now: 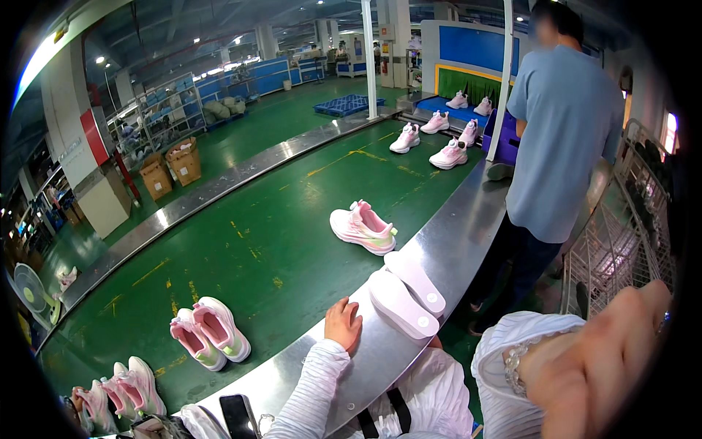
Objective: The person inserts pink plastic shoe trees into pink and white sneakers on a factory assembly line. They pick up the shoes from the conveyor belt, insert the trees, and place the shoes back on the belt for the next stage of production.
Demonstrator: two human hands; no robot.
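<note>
Insoles (402,307), two flat, pale pink pieces with smooth rounded outlines and a small round white disc near one end of each, lie close side by side on the shiny metal rim (387,369) of a glossy green work surface (263,234). Just left of them, the left hand (343,324) rests on the metal, fingers loosely curled around nothing visible, below a ribbed white sleeve (314,380). The right hand (607,351) is raised, large and blurred, with a clear beaded bracelet (515,366) at its wrist; whether it grips anything I cannot tell. Beyond the insoles sits one pink shoe (362,228) with a chunky, moulded pale sole; a similar pair (212,333) stands farther left. A purple plastic crate (510,146), contents hidden, is beside a person in blue (559,139). Of two cardboard boxes (155,177) across the floor, the right one holds something indistinct. A wire-mesh cart (607,249) carries dark shapes.
</note>
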